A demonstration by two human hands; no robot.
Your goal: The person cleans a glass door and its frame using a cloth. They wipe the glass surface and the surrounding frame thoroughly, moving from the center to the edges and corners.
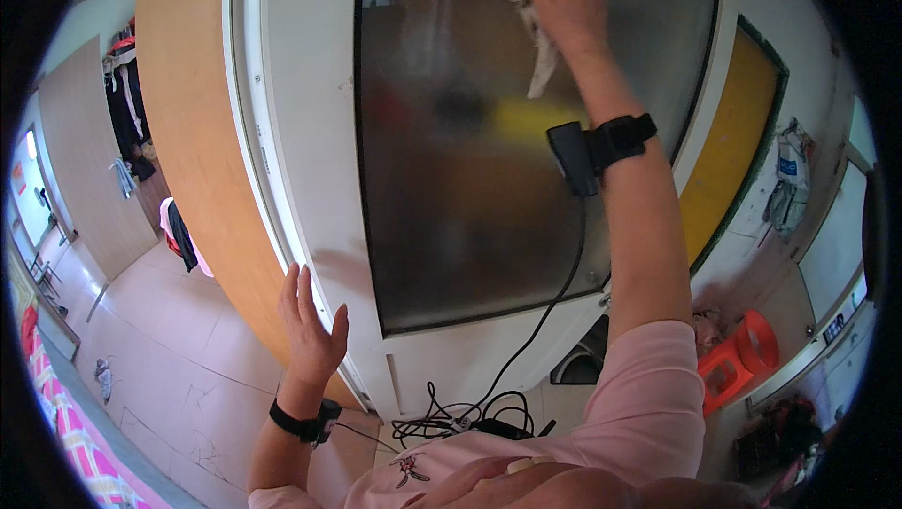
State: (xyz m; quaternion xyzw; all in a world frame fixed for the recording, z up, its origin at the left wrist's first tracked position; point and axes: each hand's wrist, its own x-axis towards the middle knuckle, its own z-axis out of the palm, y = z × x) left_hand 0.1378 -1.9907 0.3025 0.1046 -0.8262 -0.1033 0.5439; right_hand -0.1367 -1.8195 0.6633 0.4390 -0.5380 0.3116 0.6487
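My right hand [574, 5] is raised high, pressing a crumpled pale cloth [539, 44] to the upper part of a frosted glass pane [451, 213]. One end of the cloth hangs down beside my wrist. The pane sits in a white door [310, 121] with a dark edge around the glass. My left hand [313, 329] is low on the left, fingers apart and holding nothing, near the white door edge; whether it touches cannot be made out. Black wrist devices [574, 156] are strapped to both forearms, with a cable running down from the right one.
Coiled black cables [461, 424] lie below the door. On the right stand a red plastic stool [740, 361] and a wall with hanging bags [789, 178]. At left are a wooden panel [187, 121], a tiled floor [183, 340], shoes [103, 378] and a bed with a checked cover [77, 438].
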